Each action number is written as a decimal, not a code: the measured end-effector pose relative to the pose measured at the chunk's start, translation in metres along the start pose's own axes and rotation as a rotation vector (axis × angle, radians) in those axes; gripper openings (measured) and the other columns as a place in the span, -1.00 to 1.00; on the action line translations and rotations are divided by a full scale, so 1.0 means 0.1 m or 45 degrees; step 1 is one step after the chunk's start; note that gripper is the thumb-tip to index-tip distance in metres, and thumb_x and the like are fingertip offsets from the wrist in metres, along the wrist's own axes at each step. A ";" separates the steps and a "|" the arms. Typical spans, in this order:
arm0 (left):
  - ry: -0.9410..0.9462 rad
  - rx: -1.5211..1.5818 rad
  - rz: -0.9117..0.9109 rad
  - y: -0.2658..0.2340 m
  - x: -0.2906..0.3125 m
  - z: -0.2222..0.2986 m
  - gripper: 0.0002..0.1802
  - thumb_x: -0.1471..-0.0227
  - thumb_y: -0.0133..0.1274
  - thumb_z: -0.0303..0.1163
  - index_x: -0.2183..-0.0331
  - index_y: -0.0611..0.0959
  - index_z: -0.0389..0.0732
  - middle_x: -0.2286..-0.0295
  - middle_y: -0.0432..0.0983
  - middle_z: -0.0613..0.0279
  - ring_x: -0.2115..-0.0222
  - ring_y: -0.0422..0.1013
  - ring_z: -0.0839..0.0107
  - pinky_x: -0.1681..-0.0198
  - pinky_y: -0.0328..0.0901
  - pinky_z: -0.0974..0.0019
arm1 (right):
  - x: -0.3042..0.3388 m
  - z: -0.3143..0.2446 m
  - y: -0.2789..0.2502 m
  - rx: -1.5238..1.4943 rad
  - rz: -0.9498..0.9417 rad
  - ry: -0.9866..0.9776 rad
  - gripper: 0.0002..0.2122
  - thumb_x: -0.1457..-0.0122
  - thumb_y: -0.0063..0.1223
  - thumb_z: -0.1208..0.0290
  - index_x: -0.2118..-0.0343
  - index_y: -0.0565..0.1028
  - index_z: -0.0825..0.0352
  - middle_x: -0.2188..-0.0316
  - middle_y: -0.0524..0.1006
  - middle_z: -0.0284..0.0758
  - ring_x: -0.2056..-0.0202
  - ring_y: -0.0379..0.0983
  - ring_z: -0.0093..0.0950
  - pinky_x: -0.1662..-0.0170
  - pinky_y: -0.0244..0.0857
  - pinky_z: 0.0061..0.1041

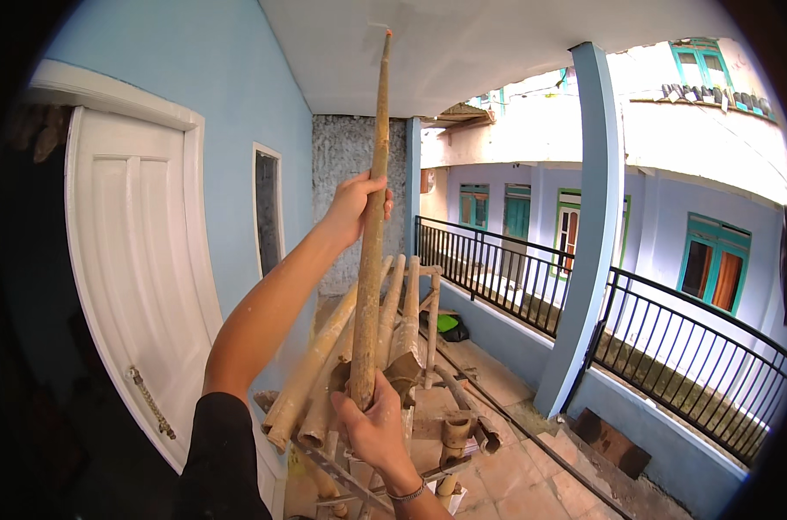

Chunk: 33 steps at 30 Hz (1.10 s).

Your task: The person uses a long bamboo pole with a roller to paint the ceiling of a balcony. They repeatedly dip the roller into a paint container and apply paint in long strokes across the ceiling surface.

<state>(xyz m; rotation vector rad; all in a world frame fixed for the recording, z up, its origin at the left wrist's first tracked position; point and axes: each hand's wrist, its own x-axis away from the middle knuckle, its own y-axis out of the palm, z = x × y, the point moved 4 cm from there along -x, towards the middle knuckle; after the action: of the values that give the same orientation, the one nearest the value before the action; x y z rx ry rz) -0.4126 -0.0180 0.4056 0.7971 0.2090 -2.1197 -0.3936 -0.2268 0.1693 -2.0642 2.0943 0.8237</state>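
Observation:
A long bamboo pole [372, 251] stands nearly upright in front of me, its reddish tip close to the white ceiling. My left hand [355, 204] is closed around its upper part, with the arm reaching up from the lower left. Lower down, my right hand [374, 423] grips the thick bottom end, the thumb lying along the pole. A bracelet circles the right wrist. Just behind the lower hand, several thick bamboo poles [317, 355] lie side by side on a wooden rack [430, 329].
A white panelled door [138, 260] stands at the left in a blue wall. Blue pillar [594, 217] and black railing [506, 260] line the right side. On the tiled floor are a cut bamboo piece [456, 438], a long dark pole [549, 452] and a black-and-green bag [448, 326].

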 end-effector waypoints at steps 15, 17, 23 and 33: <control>-0.072 -0.017 -0.350 0.94 1.34 -0.10 -0.24 -0.25 0.03 -0.41 -0.36 0.08 -0.14 0.21 0.48 0.16 0.30 0.53 0.30 0.16 0.47 0.17 | 1.54 0.34 -0.76 0.367 0.262 -0.151 -0.84 -0.15 0.14 0.53 0.25 0.40 0.27 0.61 0.33 -0.55 0.65 0.18 -0.73 0.59 0.06 -0.63; -0.091 -0.015 -0.372 1.06 1.68 -0.11 -0.12 -0.24 0.05 -0.42 -0.40 -0.06 -0.06 0.19 0.47 0.16 0.29 0.53 0.29 0.13 0.46 0.16 | 1.80 0.34 -0.78 0.404 0.293 -0.113 -0.85 -0.15 0.13 0.54 0.26 0.39 0.27 0.61 0.32 -0.55 0.65 0.18 -0.73 0.60 0.05 -0.64; -0.186 0.140 -0.469 1.24 2.37 -0.28 0.14 -0.17 0.18 -0.47 -0.41 -0.31 0.03 0.29 0.46 0.22 0.37 0.53 0.36 0.21 0.50 0.22 | 1.67 0.16 -0.69 0.571 0.326 -0.249 -0.84 -0.15 0.14 0.53 0.27 0.38 0.26 0.60 0.32 -0.54 0.66 0.18 -0.72 0.60 0.06 -0.63; -0.032 0.074 -0.198 0.30 0.81 -0.47 0.01 -0.01 0.09 -0.66 -0.39 -0.01 -0.08 0.41 0.40 0.25 0.55 0.43 0.44 0.46 0.45 0.31 | -0.28 -0.02 -0.40 0.108 0.004 -0.036 -0.70 -0.16 0.09 0.56 0.05 0.39 0.48 0.44 0.48 -0.41 0.42 0.36 -0.66 0.37 0.28 -0.61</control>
<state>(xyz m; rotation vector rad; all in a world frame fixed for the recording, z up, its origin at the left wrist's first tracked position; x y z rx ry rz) -0.4034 -0.0715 0.3231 0.8097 0.2027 -2.2900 -0.3527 -0.2001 0.1710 -1.9956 2.0805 0.7466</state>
